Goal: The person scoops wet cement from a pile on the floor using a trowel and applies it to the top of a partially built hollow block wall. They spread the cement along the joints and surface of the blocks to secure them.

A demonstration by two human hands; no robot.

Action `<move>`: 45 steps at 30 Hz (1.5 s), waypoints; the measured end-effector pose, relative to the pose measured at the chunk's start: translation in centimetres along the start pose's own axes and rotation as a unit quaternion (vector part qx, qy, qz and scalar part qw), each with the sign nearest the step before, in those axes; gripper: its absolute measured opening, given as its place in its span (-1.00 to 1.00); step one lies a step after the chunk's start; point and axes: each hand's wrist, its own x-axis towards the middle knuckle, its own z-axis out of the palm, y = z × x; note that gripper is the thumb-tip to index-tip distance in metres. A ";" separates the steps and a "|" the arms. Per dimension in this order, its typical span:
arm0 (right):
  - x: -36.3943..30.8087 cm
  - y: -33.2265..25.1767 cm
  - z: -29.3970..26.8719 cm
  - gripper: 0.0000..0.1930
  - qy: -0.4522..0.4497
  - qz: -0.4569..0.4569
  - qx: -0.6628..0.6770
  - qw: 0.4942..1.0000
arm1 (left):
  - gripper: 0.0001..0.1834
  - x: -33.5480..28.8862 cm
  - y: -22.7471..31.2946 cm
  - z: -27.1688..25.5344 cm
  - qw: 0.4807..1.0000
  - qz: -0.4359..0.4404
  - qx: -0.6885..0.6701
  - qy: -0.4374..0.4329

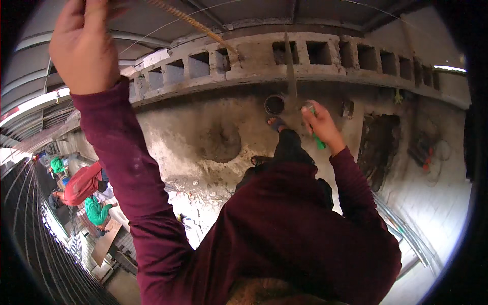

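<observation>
My left hand (86, 48) is raised high at the upper left, beneath the roof sheets. Its fingertips run out of the picture, so whether it holds anything is hidden. Lower down at the right, my right hand (320, 122) is closed round the green handle (319, 142) of a long-bladed tool. The narrow, tapering blade (291, 68) appears to point away from me, across the wall of hollow blocks (305, 51). Its exact kind cannot be made out. A twisted brown rod or rope (198, 25) slants down to the blocks, right of my left hand.
A dark round bucket (274, 104) stands by my foot. At the right is a dark rectangular pit or panel (378, 150), with metal pipes (406, 236) below it. People in red (84, 184) and green (96, 211) are at the far left, beside dark bars (30, 223).
</observation>
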 end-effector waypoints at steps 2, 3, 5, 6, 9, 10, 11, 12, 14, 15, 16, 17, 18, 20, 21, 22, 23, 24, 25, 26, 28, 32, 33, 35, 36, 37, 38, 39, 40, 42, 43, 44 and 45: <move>-0.1 0.0 0.4 -0.61 -0.012 0.002 0.007 1.000 | -0.67 -0.1 -0.8 -1.0 0.999 -0.023 -0.021 0.009; -0.1 0.1 0.8 -0.61 -0.020 0.004 0.010 1.000 | -0.66 -0.3 -0.9 -1.2 0.999 -0.036 -0.030 0.015; 0.0 0.1 1.5 -0.62 -0.020 0.020 0.004 1.000 | -0.63 0.0 -0.6 0.1 0.999 -0.008 -0.038 0.009; 0.2 0.1 1.9 -0.63 -0.022 0.028 0.000 0.999 | -0.61 -0.1 -0.3 0.8 0.999 0.006 -0.040 0.007; 0.9 0.3 3.6 -0.62 -0.074 -0.011 0.075 0.994 | -0.70 -0.2 1.3 1.8 0.998 0.047 -0.016 0.025; 1.2 0.4 4.2 -0.63 -0.081 0.003 0.081 0.993 | -0.71 -0.2 1.1 1.8 0.998 0.059 -0.011 0.029; 1.8 0.4 4.9 -0.65 -0.089 0.017 0.087 0.992 | -0.72 -0.3 0.9 1.6 0.997 0.071 -0.004 0.034; 2.3 0.4 5.7 -0.66 -0.096 0.032 0.094 0.990 | -0.72 -0.4 0.2 1.3 0.996 0.070 0.000 0.046; 3.5 0.5 6.8 -0.72 -0.116 0.009 0.084 0.990 | -0.72 -0.3 0.1 1.7 0.996 0.075 -0.024 0.038; 3.9 0.3 7.2 -0.75 -0.130 -0.003 0.075 0.989 | -0.72 -0.3 0.7 2.1 0.995 0.079 -0.049 0.022; 4.0 -0.1 7.4 -0.76 -0.126 0.018 0.080 0.989 | -0.72 -0.4 1.1 2.3 0.994 0.084 -0.074 0.006; 4.1 -0.6 7.5 -0.76 -0.122 0.039 0.085 0.988 | -0.72 -0.4 1.1 2.1 0.995 0.064 -0.080 0.017; 4.3 -0.9 7.2 -0.77 -0.110 0.059 0.093 0.988 | -0.73 -0.2 1.0 2.4 0.994 0.047 -0.091 0.025; 4.1 -0.6 6.3 -0.77 -0.106 0.099 0.153 0.977 | -0.74 0.5 -0.6 0.9 0.994 0.014 -0.109 0.009; 4.0 -0.3 5.7 -0.77 -0.103 0.121 0.183 0.970 | -0.74 0.2 -0.6 0.9 0.994 0.021 -0.102 0.022; 3.6 0.0 5.0 -0.77 -0.084 0.113 0.193 0.971 | -0.75 0.0 -0.5 1.0 0.994 0.029 -0.096 0.035; 2.9 0.3 4.2 -0.77 -0.066 0.105 0.203 0.971 | -0.76 -0.2 -0.4 1.0 0.994 0.036 -0.089 0.049; 2.1 0.7 3.6 -0.77 -0.052 0.096 0.212 0.971 | -0.77 -0.2 -0.2 1.5 0.992 0.033 -0.113 0.036; 1.4 0.9 3.1 -0.77 -0.018 0.098 0.212 0.972 | -0.78 0.1 -0.1 2.0 0.991 0.029 -0.130 0.028; 0.4 1.0 2.6 -0.76 0.015 0.099 0.211 0.972 | -0.78 0.4 -0.1 2.3 0.988 0.025 -0.148 0.020; -1.0 0.9 1.9 -0.75 0.069 0.084 0.201 0.974 | -0.80 0.8 -0.7 2.6 0.987 0.026 -0.153 0.031; -2.2 -0.1 1.3 -0.73 0.085 0.049 0.158 0.983 | -0.82 0.5 -1.4 2.0 0.988 0.035 -0.144 0.053; -2.4 -0.2 1.3 -0.72 0.076 0.047 0.150 0.985 | -0.82 0.5 -1.4 1.9 0.987 0.035 -0.144 0.053; -2.3 -0.4 1.8 -0.72 0.064 0.036 0.142 0.987 | -0.82 0.3 -0.9 2.7 0.986 0.017 -0.157 0.043; -2.1 -0.6 2.2 -0.72 0.055 0.029 0.138 0.988 | -0.82 0.3 -0.5 2.7 0.986 0.009 -0.160 0.040; -2.1 -0.8 2.6 -0.72 0.046 0.027 0.135 0.989 | -0.82 0.3 -0.4 2.4 0.987 0.005 -0.156 0.048; -2.0 -0.9 2.9 -0.73 0.037 0.026 0.131 0.990 | -0.82 0.3 -0.5 2.1 0.987 0.002 -0.152 0.055; -2.1 -0.9 3.1 -0.73 0.030 0.026 0.129 0.991 | -0.82 0.3 -0.7 2.0 0.987 -0.002 -0.149 0.060; -2.1 -0.7 3.2 -0.73 0.020 0.026 0.122 0.992 | -0.83 0.5 -1.1 1.9 0.986 0.001 -0.154 0.057; -2.0 0.3 3.3 -0.74 0.002 0.027 0.110 0.994 | -0.83 1.0 -1.9 2.0 0.985 0.008 -0.165 0.049; -2.0 0.9 3.3 -0.75 -0.009 0.029 0.097 0.995 | -0.83 0.9 -1.3 2.6 0.988 0.005 -0.148 0.048; -2.1 1.4 3.3 -0.75 -0.019 0.031 0.084 0.996 | -0.83 0.8 -0.4 3.5 0.990 0.003 -0.132 0.046; -2.2 1.6 3.4 -0.75 -0.037 0.031 0.068 0.997 | -0.83 0.4 0.5 3.3 0.993 0.000 -0.108 0.052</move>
